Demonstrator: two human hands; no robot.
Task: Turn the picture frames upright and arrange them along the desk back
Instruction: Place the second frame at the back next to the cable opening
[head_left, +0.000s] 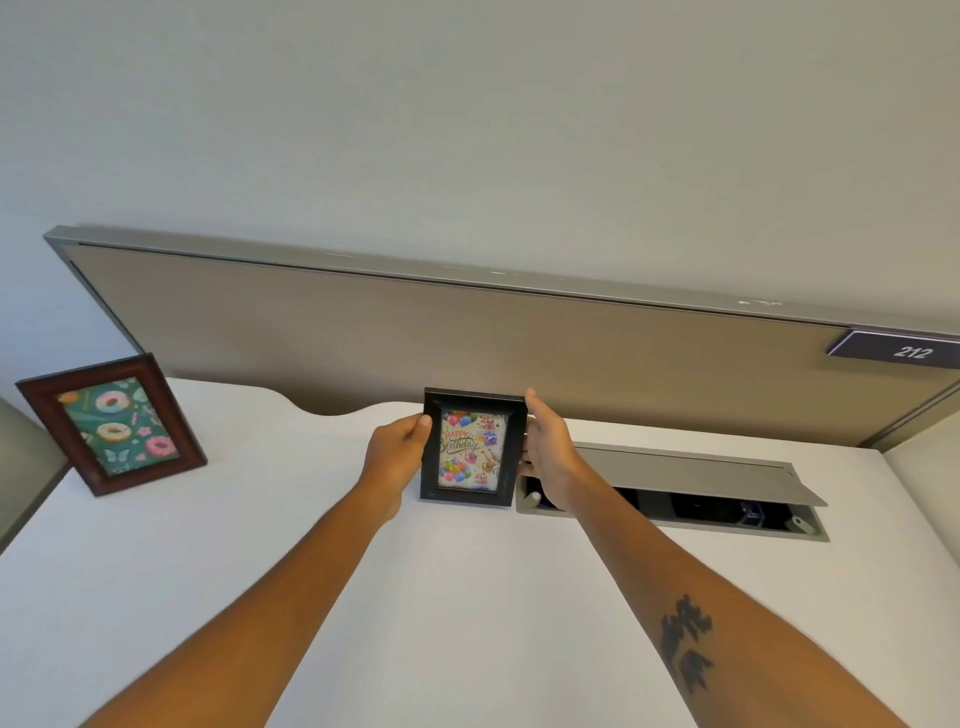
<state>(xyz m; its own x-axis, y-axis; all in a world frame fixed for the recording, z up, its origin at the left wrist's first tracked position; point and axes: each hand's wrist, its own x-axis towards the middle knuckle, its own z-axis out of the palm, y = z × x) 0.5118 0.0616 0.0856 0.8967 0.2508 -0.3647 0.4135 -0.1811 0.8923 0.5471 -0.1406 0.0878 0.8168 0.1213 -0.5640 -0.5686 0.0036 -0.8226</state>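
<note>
A black picture frame (471, 447) with a "Happy Birthday" balloon card stands upright near the middle of the white desk (311, 545), close to the back. My left hand (397, 449) grips its left edge and my right hand (548, 449) holds its right edge, fingers reaching behind it. At the far left of the desk, a dark brown wooden frame (111, 423) with a doughnut picture stands upright on its own, leaning back slightly.
A tan partition panel (467, 343) runs along the desk's back, with a "212" plate (906, 352) at its right end. Just right of the black frame, a grey cable tray (675, 493) is set into the desk with its lid raised.
</note>
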